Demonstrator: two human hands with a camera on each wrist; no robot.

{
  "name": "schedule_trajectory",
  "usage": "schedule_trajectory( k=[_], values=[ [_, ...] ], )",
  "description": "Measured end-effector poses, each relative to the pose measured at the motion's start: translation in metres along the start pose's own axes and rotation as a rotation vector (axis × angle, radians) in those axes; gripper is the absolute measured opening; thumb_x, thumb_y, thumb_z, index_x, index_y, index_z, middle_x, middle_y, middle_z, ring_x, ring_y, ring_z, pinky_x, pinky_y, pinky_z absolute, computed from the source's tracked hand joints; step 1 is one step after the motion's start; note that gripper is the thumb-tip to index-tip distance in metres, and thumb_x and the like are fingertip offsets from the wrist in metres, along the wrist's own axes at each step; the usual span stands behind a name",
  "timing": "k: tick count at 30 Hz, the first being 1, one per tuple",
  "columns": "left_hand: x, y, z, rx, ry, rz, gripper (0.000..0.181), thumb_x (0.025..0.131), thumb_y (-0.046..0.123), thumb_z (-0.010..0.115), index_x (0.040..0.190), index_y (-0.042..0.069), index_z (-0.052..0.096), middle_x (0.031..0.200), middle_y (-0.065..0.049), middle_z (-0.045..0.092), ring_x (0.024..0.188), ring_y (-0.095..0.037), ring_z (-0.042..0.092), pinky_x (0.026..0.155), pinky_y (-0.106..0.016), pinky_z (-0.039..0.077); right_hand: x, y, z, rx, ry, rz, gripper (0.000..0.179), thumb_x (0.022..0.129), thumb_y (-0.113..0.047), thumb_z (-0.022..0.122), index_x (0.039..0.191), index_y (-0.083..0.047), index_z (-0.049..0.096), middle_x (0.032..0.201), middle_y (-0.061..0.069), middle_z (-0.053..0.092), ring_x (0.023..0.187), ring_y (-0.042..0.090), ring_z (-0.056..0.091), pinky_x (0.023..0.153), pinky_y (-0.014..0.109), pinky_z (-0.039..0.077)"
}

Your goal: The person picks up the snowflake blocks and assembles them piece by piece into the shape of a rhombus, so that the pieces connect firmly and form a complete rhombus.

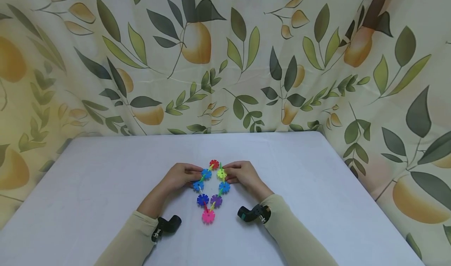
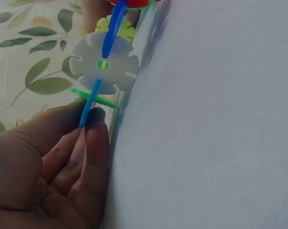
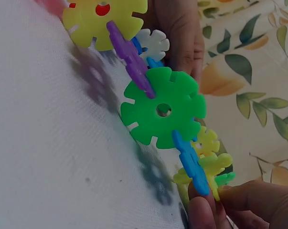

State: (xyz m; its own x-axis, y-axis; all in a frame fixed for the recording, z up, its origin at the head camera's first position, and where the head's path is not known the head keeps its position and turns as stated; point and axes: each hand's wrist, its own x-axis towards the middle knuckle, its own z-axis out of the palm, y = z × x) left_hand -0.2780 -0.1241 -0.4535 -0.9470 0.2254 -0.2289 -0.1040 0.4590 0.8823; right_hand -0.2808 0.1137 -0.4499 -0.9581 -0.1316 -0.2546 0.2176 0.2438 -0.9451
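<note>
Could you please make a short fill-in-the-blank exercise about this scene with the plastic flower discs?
1. The loop of plastic flower-shaped discs lies on a ____ tablecloth.
2. The disc nearest the person is ____.
3. The left hand and right hand hold the loop at its ____ end.
4. The curtain shows leaves and ____.

Missing words: white; pink; far; fruit

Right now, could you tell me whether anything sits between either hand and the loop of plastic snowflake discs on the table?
Nothing visible does. The left hand and right hand already touch the loop of discs from either side, fingers pinching its pieces directly on the white table.
</note>
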Motion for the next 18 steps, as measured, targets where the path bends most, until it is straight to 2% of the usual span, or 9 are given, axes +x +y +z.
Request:
schedule_trajectory(
  k=[5,10,14,18],
  values=[
    [0.004,0.000,0.000,0.023,-0.011,0.011,0.027,0.093,0.019,0.069,0.116,0.006,0.072,0.102,-0.005,0.075,0.079,-0.012,0.065,0.070,-0.027,0.058,0.002,0.000,0.000,-0.032,0.011,-0.015,0.022,0.092,-0.012,0.067,0.110,0.000,0.072,0.085,0.009,0.072,0.063,0.012,0.066,0.064,0.026,0.059],
    [0.017,0.004,0.001,-0.029,-0.003,0.004,0.028,0.095,0.022,0.066,0.115,0.003,0.071,0.101,-0.008,0.074,0.082,-0.014,0.069,0.073,-0.029,0.059,0.006,0.003,-0.001,-0.066,0.044,-0.061,0.023,0.091,-0.014,0.071,0.110,-0.002,0.073,0.094,0.008,0.073,0.066,0.012,0.067,0.066,0.027,0.059],
    [0.030,0.009,0.006,-0.071,0.027,0.020,0.029,0.095,0.023,0.066,0.114,0.001,0.071,0.100,-0.011,0.074,0.080,-0.015,0.070,0.072,-0.028,0.060,0.009,0.008,-0.002,-0.091,0.049,-0.118,0.021,0.090,-0.012,0.072,0.108,-0.003,0.074,0.097,0.009,0.074,0.068,0.012,0.068,0.068,0.028,0.059],
    [0.039,0.011,0.012,-0.045,0.077,0.002,0.030,0.094,0.026,0.068,0.112,0.002,0.073,0.100,-0.010,0.075,0.077,-0.013,0.069,0.069,-0.026,0.059,0.010,0.012,-0.001,-0.101,0.000,-0.151,0.020,0.090,-0.010,0.072,0.108,-0.002,0.074,0.098,0.011,0.074,0.070,0.012,0.068,0.069,0.028,0.059]
  ],
)
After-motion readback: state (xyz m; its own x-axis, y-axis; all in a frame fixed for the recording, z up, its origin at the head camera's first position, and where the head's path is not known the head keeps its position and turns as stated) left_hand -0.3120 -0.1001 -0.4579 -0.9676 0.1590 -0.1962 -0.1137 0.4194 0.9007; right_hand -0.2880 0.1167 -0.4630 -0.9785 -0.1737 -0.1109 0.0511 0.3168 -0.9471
